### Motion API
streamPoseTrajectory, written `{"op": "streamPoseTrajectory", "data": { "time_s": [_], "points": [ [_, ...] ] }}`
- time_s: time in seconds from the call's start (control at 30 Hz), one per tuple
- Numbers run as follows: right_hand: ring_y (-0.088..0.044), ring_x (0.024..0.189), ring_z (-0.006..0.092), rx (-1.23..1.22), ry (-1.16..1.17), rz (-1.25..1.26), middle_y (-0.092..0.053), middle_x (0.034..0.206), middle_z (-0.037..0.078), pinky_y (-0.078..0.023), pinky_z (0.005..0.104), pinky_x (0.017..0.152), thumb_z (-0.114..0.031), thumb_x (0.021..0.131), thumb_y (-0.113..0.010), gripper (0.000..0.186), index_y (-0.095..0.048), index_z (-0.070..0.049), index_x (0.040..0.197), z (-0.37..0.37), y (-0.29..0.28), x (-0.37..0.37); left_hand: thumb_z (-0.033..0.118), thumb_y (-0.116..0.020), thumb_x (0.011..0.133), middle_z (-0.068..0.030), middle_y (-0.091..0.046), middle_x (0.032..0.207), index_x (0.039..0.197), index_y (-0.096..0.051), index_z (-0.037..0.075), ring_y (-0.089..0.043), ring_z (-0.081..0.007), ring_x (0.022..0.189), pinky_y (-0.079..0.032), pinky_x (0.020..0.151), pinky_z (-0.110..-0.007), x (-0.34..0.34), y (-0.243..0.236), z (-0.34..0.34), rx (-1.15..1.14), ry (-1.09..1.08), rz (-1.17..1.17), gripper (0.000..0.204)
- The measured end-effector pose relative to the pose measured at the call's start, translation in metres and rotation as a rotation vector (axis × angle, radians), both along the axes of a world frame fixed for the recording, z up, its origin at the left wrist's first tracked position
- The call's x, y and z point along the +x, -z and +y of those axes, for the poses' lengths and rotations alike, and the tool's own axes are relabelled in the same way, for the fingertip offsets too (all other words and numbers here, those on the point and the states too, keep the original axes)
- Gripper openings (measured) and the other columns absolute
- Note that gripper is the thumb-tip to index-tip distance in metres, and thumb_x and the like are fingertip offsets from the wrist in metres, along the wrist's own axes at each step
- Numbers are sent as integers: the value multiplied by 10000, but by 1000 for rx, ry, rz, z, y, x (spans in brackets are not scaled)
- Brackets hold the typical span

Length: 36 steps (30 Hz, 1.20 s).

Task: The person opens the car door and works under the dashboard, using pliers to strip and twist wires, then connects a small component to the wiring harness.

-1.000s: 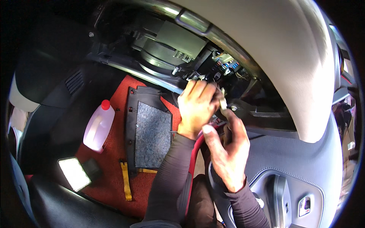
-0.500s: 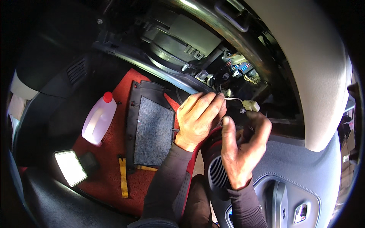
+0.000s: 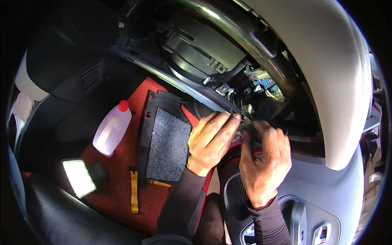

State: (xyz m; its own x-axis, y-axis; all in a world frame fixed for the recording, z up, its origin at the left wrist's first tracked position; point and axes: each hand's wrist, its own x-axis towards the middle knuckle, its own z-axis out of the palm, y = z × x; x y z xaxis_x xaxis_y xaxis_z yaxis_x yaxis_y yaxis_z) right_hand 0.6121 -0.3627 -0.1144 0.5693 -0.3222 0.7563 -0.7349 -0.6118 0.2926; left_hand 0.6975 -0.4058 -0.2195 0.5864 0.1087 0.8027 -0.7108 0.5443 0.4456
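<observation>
At the open underside of the dashboard, my left hand (image 3: pixel 210 141) is closed, its thumb and fingertips pinched on a thin wire. Just right of it, my right hand (image 3: pixel 266 161) has its fingers curled in toward the thumb; whatever lies between those fingertips is hidden. The two sets of fingertips nearly meet. Beyond them is the exposed fuse box (image 3: pixel 261 83), with coloured fuses and a bundle of pale wires (image 3: pixel 275 94).
On the red floor mat (image 3: pixel 118 204) lie a dark trim panel with grey felt (image 3: pixel 168 143) and yellow pry tools (image 3: pixel 134 192). A red-capped jug of pink liquid (image 3: pixel 112 130) and a lit work lamp (image 3: pixel 79 178) stand left. The car door (image 3: pixel 326 183) is at right.
My right hand has closed its fingers and moved in near the left fingertips. The pale connector on the wire, visible before, is now out of sight. The whole view has shifted slightly.
</observation>
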Motion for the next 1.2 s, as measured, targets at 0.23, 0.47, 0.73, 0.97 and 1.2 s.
{"op": "streamPoseTrajectory", "data": {
  "time_s": [0.23, 0.47, 0.73, 0.97, 1.2],
  "points": [
    [-581, 714, 293, 82, 47, 127, -556, 766, 92, -494, 391, 659, -96, 800, -804, 210, -762, -79, 1005, -6, -1, 0, -64, -817, 810, -131, -738, 1034, 1031, -744, 11, -720, -236, 841, -595, 754, -322, -3, -6, 7, -85, 184, 189, 245],
    [-572, 701, 304, 207, -44, -6, -552, 767, 121, -472, 385, 629, -45, 810, -804, 141, -731, -37, 931, -10, 21, 1, 102, -678, 1003, -108, -755, 1040, 1163, -704, -61, -661, -95, 826, -532, 732, -230, -11, 1, 21, -147, 1216, 735, 230],
    [-560, 682, 286, 210, -151, -73, -547, 757, 131, -468, 371, 633, -28, 836, -787, 117, -728, -17, 937, -14, 26, 7, 120, -693, 1001, -83, -738, 932, 1070, -742, -60, -609, -74, 729, -481, 656, -224, 0, 2, 18, -106, 1224, 672, 199],
    [-631, 816, 236, 319, -326, -345, -700, 937, 106, -518, 365, 779, -142, 1019, -609, 238, -686, 47, 1142, 6, 76, -55, 169, -729, 941, -94, -762, 890, 937, -731, 19, -699, -116, 695, -440, 510, -232, 20, -19, 18, -197, 1406, 877, 149],
    [-655, 778, 202, 1958, -61, -213, -671, 881, 52, -525, 363, 723, -181, 1066, -538, 288, -681, 8, 1230, 19, 250, -102, 184, -644, 1046, 36, -513, 635, 861, -637, 18, -530, -43, 549, -363, 417, -252, -42, -92, 14, -361, 1177, 956, 248]
  ]
}}
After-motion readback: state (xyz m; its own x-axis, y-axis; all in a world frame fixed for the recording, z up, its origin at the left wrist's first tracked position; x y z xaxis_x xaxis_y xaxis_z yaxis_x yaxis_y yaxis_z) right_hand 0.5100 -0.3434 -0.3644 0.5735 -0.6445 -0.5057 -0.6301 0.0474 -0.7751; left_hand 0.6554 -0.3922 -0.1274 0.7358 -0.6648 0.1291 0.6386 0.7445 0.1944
